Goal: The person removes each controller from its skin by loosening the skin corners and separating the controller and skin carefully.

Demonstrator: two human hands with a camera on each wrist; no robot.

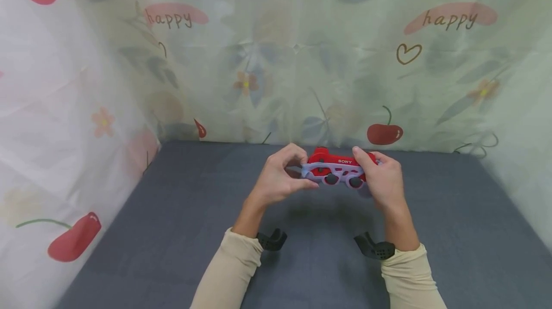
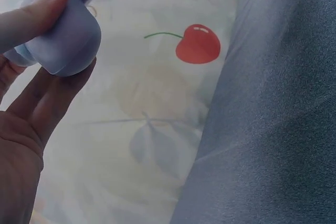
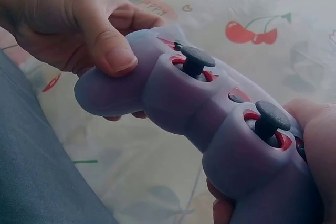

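A red SONY game controller (image 1: 334, 158) is held up above the table, between both hands. A translucent purple silicone cover (image 1: 345, 170) wraps its grips and front; red shows along the top in the head view. Dark thumbsticks (image 3: 197, 59) poke through the cover's openings. My left hand (image 1: 276, 175) holds the covered left grip, thumb on top and fingers underneath, as the right wrist view shows. Around the opposite end my right hand (image 1: 385, 182) grips the controller, its thumb along the top edge near the lettering. Most of the right fingers are hidden behind it.
Dark grey cloth covers the table (image 1: 172, 232). Behind it hangs a pale curtain (image 1: 280, 98) printed with cherries, flowers and "happy", and similar fabric stands at both sides. Black straps or mounts (image 1: 272, 240) sit at both wrists.
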